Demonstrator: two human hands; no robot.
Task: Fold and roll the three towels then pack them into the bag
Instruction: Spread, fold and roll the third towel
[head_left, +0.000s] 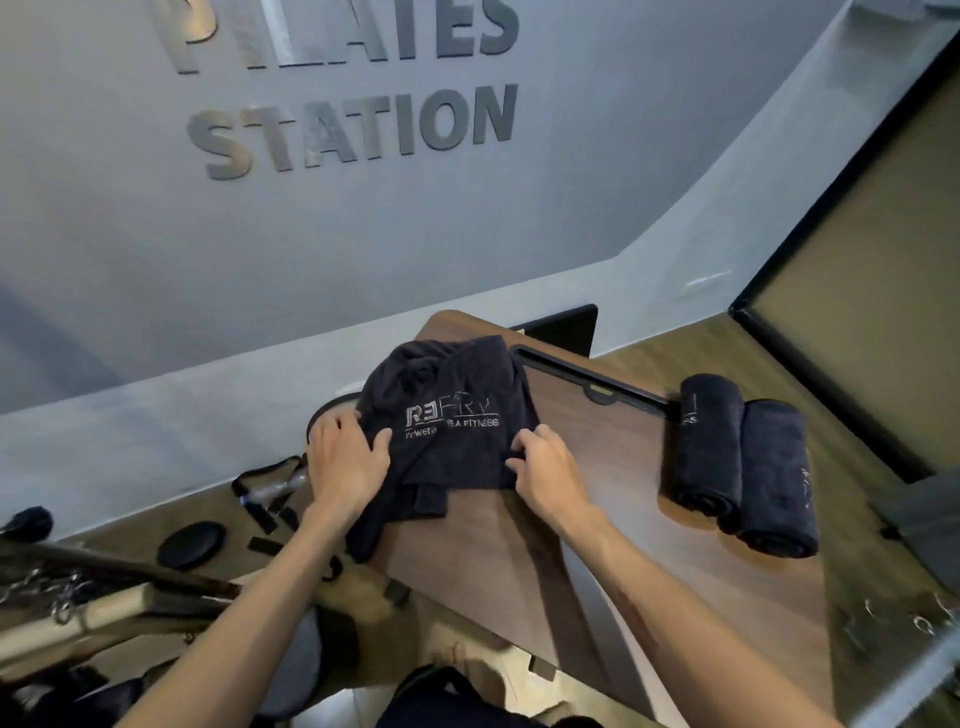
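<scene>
A dark towel (447, 405) with white lettering lies loosely bunched on the brown wooden board (571, 519), its left part hanging over the board's edge. My left hand (345, 457) grips the towel's left side with curled fingers. My right hand (545, 467) pinches the towel's near right edge. Two rolled dark towels (709, 441) (774, 478) lie side by side at the board's right end, apart from both hands. No bag is clearly in view.
A grey wall with metal letters (358, 130) rises behind the board. Left of the board sit a black round pad (191, 543), straps and a bottle (272, 491). A dark slot (587, 379) runs along the board's far edge.
</scene>
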